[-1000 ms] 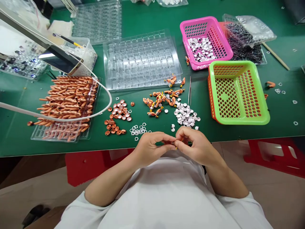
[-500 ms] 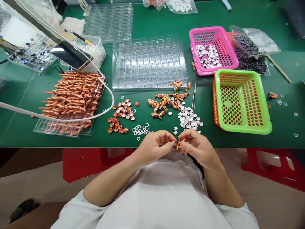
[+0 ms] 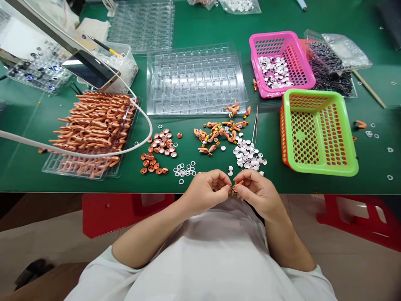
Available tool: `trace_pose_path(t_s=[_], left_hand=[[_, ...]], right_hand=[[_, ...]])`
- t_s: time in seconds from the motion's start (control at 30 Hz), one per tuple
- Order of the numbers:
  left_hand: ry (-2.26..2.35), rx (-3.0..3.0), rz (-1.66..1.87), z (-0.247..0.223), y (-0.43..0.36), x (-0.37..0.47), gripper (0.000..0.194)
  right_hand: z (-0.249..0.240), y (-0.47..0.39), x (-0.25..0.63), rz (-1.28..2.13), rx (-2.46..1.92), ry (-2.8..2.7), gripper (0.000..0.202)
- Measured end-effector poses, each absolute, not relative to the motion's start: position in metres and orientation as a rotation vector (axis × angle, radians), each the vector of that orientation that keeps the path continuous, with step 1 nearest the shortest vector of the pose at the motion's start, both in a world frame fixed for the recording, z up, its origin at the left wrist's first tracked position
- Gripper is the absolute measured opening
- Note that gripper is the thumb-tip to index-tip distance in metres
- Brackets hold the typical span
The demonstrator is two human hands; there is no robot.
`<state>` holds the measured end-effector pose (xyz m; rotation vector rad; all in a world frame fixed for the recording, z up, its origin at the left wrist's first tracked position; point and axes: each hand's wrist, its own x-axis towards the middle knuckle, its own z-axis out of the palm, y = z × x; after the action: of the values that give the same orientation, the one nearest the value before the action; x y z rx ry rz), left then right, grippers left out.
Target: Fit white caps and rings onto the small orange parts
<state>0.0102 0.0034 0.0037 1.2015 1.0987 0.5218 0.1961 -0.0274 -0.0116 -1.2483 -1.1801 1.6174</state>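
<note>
Fingertip to fingertip at the table's front edge, both hands work on one small orange curved part (image 3: 238, 183) with yellow and dark bits. My left hand (image 3: 206, 189) pinches its left end, where a small rounded piece shows. The orange end is between the thumb and fingers of my right hand (image 3: 260, 191). Fingers hide most of the part. Just beyond lie white rounded caps (image 3: 247, 154), thin clear rings (image 3: 184, 169) and orange cup-shaped caps (image 3: 161, 144). Similar orange curved parts with yellow bits (image 3: 216, 134) are heaped in the middle.
Tweezers (image 3: 255, 124) lie near a green basket (image 3: 351, 163) and a pink basket (image 3: 308, 79) holding white pieces. Clear trays (image 3: 194, 79) stand behind. At left, a stack of orange parts (image 3: 94, 125) sits under a white cable (image 3: 147, 119) and a phone on a stand (image 3: 89, 69).
Both hands keep their pinch and shift only slightly around the part. The whole view has tilted a little; nothing on the table has visibly been moved.
</note>
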Motion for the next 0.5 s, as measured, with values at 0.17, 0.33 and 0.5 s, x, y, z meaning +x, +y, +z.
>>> trace_pose_path(t_s=[0.17,0.33,0.5], left_hand=[[1.107,1.220,0.532,0.0035,0.0041,0.0109,0.006],[1.178,1.276,0.550,0.0005,0.0020,0.0133,0.009],[1.209,1.350,0.557,-0.0021,0.0016,0.0139,0.012]], right_hand=[[-0.0101,-0.0262,0.1959,1.608,-1.269,-1.204,0.013],[-0.0098,-0.0256,0.1950,1.592,-1.273,-1.231,0.009],[-0.0110,-0.0247,0.1928,1.569,-1.269,-1.247,0.006]])
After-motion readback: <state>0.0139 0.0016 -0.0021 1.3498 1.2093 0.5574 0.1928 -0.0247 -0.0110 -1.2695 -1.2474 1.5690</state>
